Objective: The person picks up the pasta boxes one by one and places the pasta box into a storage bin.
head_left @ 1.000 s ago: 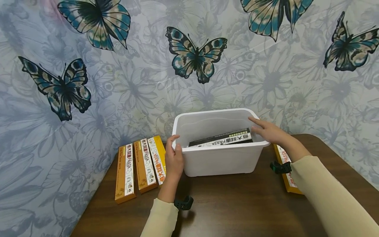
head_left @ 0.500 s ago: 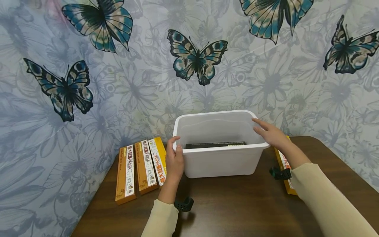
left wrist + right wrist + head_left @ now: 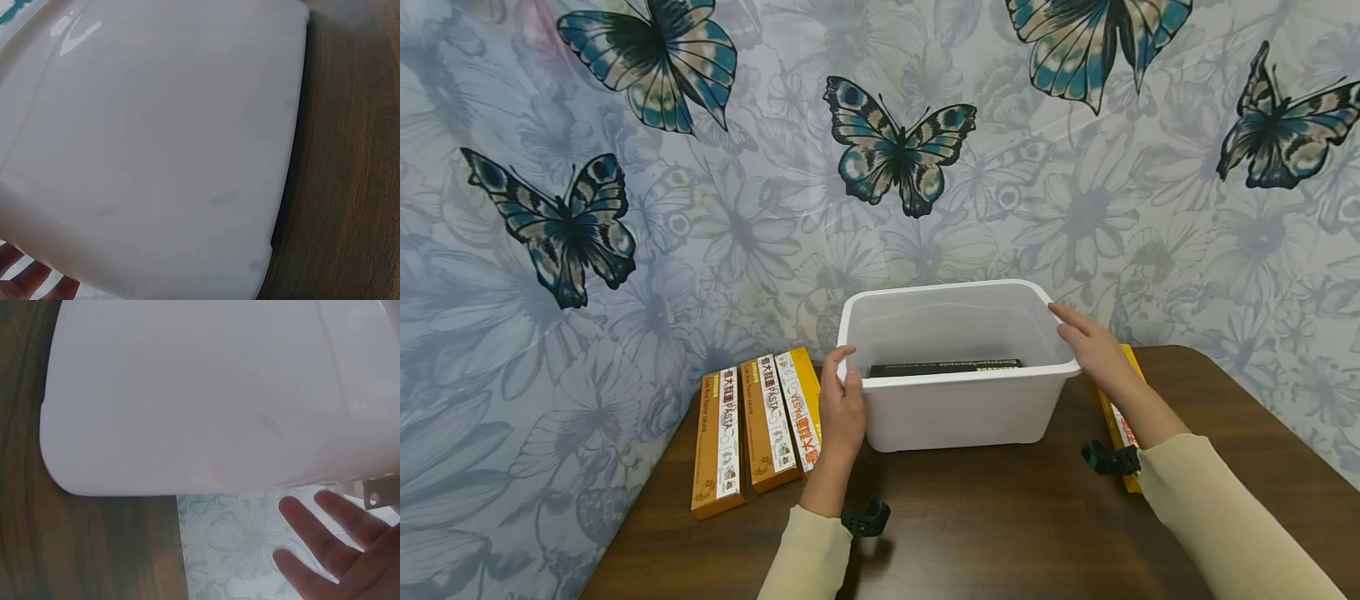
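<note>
A white plastic bin (image 3: 955,415) stands on the table near the wall, with a black pasta box (image 3: 947,367) lying inside; only its upper part shows above the front rim. My left hand (image 3: 841,408) grips the bin's left rim, thumb at the front corner. In the left wrist view, a few fingertips (image 3: 34,275) show behind the bin's wall. My right hand (image 3: 1096,354) is at the right rim, index finger and thumb right at its edge. Its other fingers (image 3: 312,534) are spread and fairly straight beside the bin in the right wrist view.
Three orange and yellow pasta boxes (image 3: 718,446) lie side by side on the brown table (image 3: 1000,525), left of the bin. Another yellow box (image 3: 1131,367) lies to the right, partly hidden under my right forearm. A butterfly-patterned wall covering (image 3: 737,233) rises behind.
The black box, tilted and showing its white label a second ago, now lies lower and level in the bin. My right hand has drawn outward from inside the right rim. My left hand stays put.
</note>
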A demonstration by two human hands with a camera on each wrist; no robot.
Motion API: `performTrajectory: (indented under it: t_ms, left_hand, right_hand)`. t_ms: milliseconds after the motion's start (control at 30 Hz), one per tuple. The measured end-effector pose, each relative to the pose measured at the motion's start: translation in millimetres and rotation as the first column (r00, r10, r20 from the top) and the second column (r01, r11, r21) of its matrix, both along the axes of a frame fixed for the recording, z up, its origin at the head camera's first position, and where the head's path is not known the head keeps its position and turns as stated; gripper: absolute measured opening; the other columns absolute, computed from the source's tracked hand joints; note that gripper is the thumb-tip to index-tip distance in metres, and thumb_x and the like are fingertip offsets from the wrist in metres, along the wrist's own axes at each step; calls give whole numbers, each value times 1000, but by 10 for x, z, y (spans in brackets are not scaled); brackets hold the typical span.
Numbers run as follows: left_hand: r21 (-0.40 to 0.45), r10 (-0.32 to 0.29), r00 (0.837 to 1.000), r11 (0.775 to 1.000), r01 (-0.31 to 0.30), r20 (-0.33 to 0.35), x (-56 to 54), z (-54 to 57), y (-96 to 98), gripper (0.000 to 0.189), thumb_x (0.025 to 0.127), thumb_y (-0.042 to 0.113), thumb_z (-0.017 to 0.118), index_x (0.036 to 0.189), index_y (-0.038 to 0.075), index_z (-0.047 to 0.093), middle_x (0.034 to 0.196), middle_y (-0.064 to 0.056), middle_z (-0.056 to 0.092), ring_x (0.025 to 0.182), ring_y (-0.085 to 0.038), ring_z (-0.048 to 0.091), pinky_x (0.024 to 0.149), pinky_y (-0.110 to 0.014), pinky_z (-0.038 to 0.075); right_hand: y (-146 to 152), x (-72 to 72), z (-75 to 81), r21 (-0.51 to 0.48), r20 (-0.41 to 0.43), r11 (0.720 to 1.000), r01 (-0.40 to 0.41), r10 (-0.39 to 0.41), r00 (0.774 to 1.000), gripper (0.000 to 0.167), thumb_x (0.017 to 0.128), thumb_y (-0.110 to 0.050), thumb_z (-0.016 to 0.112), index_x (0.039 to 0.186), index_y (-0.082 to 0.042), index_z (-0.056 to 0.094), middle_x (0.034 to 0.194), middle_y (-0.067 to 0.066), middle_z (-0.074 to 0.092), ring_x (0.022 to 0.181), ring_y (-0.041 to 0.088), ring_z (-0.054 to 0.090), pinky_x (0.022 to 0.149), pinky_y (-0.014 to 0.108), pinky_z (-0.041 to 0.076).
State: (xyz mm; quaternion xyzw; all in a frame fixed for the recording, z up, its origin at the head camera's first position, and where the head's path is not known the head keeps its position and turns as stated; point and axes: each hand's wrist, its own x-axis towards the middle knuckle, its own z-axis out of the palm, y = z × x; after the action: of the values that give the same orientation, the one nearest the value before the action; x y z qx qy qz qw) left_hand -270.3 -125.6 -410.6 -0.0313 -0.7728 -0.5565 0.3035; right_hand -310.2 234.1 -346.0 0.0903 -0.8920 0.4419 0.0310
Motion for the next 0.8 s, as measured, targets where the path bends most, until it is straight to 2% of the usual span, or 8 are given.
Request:
performTrajectory:
  t_ms: [167,300,500,600,733,800]
  left_hand:
    - [-2,-1,1000,1000,1,14,1,6,7,39,97,30,39,133,21,51,136,-14,58,117,-32,57,97,-52,45]
    - [1,2,1000,1000,-2,2,3,12,14,39,97,31,39,133,20,52,140,-13,56,123,-35,56,99,-55,45]
    - [5,6,1000,1000,-6,11,9,9,18,40,97,31,40,134,19,52,138,-13,58,117,-31,57,96,-51,45]
    - [8,0,1000,1000,0,22,7,1,11,40,98,31,40,134,20,51,139,-12,57,120,-31,56,98,-51,44]
    - [8,0,1000,1000,0,23,5,-5,8,39,98,31,40,134,21,51,143,-11,55,124,-33,55,101,-53,44]
    - [7,0,1000,1000,-1,20,7,-2,9,39,98,31,39,134,21,51,143,-11,55,124,-33,55,101,-54,44]
  right_hand:
    - [26,57,-60,-40,8,999,-23,23,1000,57,108,-34,23,161,-15,17,167,19,11,151,49,12,115,71,17]
    - [44,120,-115,-57,-34,997,-53,51,998,57,108,-34,21,161,-13,14,167,20,8,152,49,8,114,72,13]
    - [49,251,-187,-36,-75,998,-56,53,996,59,109,-39,19,162,-16,9,167,21,8,150,52,12,112,75,15]
    - [47,317,-224,-26,-61,999,-38,36,997,59,109,-42,19,162,-20,6,166,24,11,146,56,21,108,74,26]
    - [39,391,-264,-47,-44,999,-24,22,999,61,108,-43,22,162,-24,2,163,30,16,136,59,37,95,67,47]
    - [44,430,-285,-42,-55,999,-20,17,998,62,108,-43,25,162,-26,1,162,30,17,135,59,38,93,67,48]
